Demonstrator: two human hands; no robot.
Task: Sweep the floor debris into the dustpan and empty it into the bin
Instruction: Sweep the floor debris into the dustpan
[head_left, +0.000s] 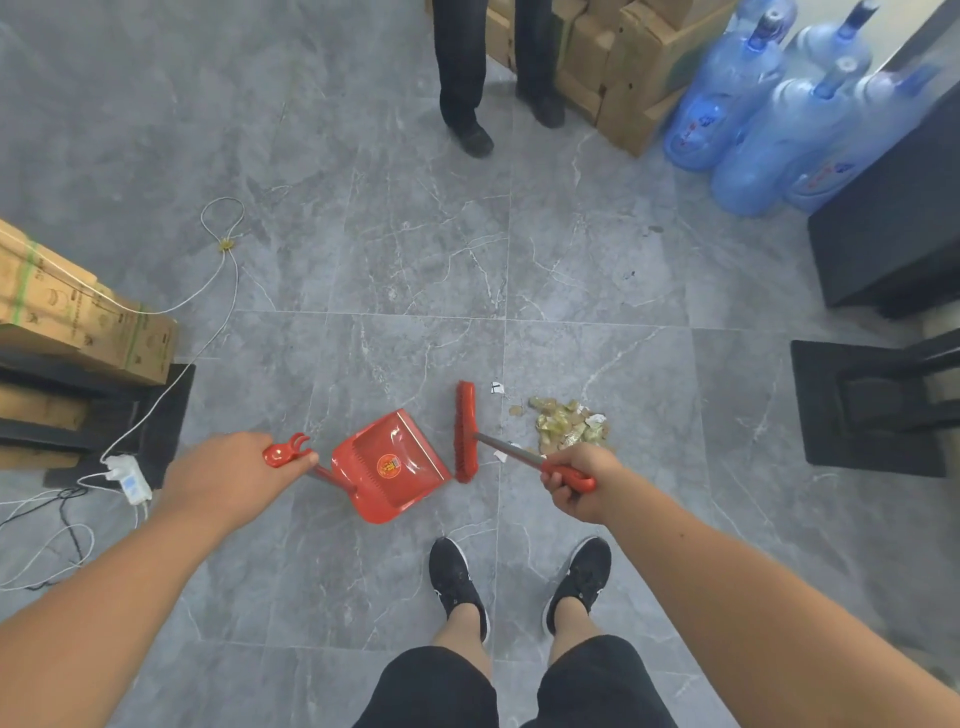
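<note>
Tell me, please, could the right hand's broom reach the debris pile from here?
Probably yes: the right hand holds the red broom beside the yellowish debris pile, bare grey floor between.

The dustpan (392, 462) sat on the floor (415, 249) just left of the broom head (466, 431), with the debris pile (569, 423) right of the broom. Boxes (613, 67) and water jugs (769, 114) stood far right; 2 shoes (519, 582) lay nearest.

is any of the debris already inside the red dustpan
No, the red plastic dustpan shows only its round sticker, while the yellowish debris pile lies on the grey tiles beyond the red broom head.
</note>
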